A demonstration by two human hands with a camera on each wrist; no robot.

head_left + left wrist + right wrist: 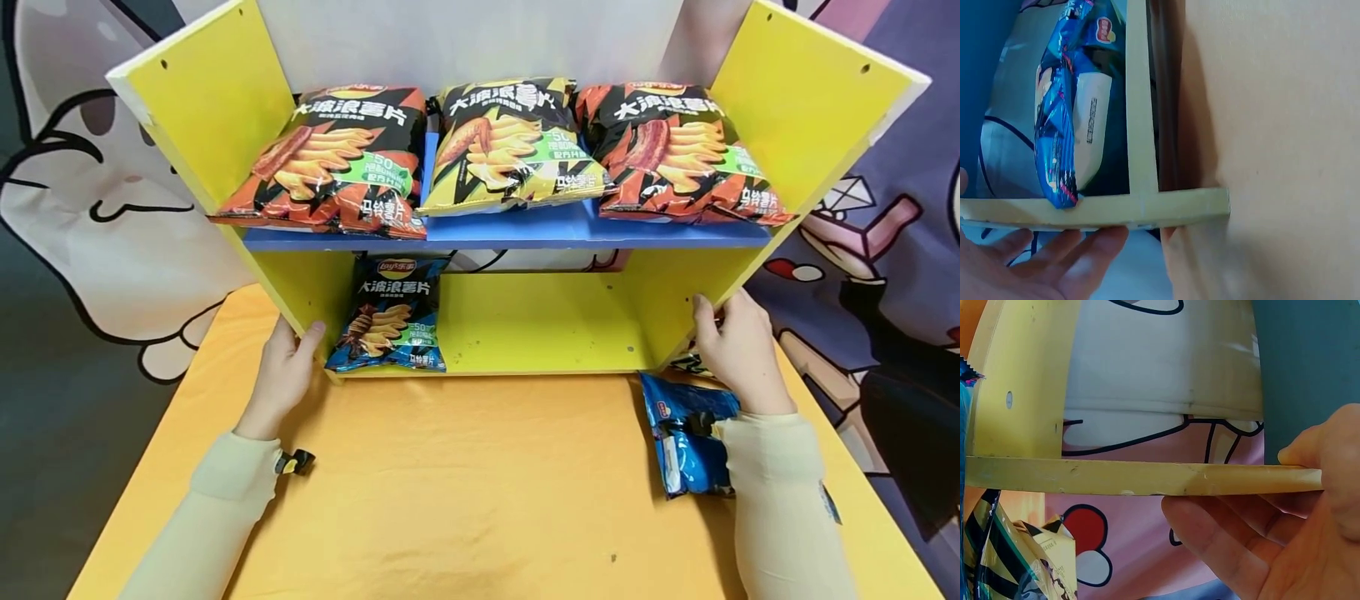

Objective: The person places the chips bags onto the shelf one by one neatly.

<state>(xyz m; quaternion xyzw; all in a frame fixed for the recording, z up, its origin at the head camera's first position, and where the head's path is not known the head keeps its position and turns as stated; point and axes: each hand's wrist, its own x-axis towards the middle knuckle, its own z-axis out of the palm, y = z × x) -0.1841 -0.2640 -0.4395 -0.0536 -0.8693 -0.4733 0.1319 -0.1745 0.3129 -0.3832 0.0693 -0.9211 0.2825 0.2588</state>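
A yellow shelf unit (540, 321) with a blue middle board (517, 233) stands on the table. My left hand (279, 375) grips its left side panel, the thumb inside and the fingers outside; the left wrist view shows those fingers (1060, 256) along the panel edge (1104, 209). My right hand (738, 350) holds the right side panel between thumb and fingers, and in the right wrist view the hand (1285, 519) pinches the edge (1147, 477). A blue chip bag (393, 317) stands at the left of the lower level.
Two red bags (337, 162) (678, 158) flank a yellow bag (517, 150) on the upper level. Another blue bag (690, 442) lies by my right forearm, with a yellow-black bag (1041, 556) behind it. The orange table (465, 483) extends in front.
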